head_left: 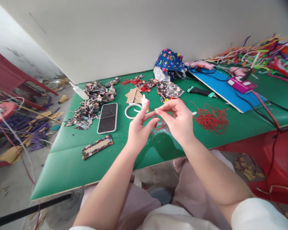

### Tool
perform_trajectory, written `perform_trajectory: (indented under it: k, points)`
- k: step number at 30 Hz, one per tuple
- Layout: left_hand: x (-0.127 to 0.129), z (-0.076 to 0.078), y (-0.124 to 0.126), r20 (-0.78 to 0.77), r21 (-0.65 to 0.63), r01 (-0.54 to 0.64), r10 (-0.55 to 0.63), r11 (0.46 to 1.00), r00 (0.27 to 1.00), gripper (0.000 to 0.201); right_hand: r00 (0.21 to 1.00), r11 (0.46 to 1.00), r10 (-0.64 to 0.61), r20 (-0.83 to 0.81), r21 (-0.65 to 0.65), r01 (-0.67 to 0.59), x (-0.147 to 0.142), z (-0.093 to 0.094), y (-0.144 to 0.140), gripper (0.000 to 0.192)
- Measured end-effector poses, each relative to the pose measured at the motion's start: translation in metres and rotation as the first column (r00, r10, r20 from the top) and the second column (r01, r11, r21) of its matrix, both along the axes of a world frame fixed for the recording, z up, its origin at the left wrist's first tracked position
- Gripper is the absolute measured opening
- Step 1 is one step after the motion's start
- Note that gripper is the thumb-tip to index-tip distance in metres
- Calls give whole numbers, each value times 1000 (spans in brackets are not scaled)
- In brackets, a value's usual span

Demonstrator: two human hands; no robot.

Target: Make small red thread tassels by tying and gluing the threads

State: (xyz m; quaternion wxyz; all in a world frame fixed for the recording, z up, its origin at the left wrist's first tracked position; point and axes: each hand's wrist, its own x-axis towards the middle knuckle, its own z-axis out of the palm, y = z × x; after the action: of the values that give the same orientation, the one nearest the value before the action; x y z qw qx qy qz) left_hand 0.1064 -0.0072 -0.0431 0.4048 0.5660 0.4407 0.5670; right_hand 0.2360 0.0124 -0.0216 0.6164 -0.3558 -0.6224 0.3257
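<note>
**Red thread held between two hands**

Here, a short piece of red thread [159, 126] is pinched between the left hand [140, 129] and the right hand [176, 119], above the green table [67, 166]. The fingers of both hands are closed narrowly on it, fingertips almost touching. A larger heap of red thread [211, 118] is left just beside, still loose. A finished-looking fabric-covered strip [97, 147] is seen near the phone [107, 117], while many fabric scraps [91, 102] and cardboard pieces [133, 95] remain unused, so much work seems left.
</note>
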Motion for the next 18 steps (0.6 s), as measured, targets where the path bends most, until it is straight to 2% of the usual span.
perform_trajectory:
  k: [3, 9, 14, 18]
  points:
    - [5, 2, -1, 127, -73, 75, -65, 994, 990, 70, 1000, 1000, 9, 27, -12, -9, -1, 0, -1, 12]
    - [8, 3, 0, 225, -110, 114, -88, 987, 971, 52, 1000, 999, 16, 9, -35, -16, -1, -2, 2, 11]
    - [11, -1, 0, 408, -161, 280, -195, 946, 892, 43, 1000, 999, -11, 17, -39, 12, 1, -1, 4, 11]
    - [13, -2, -1, 487, -201, 368, -234, 908, 841, 40, 1000, 999, -17, -13, -44, 16, 4, -1, 7, 11]
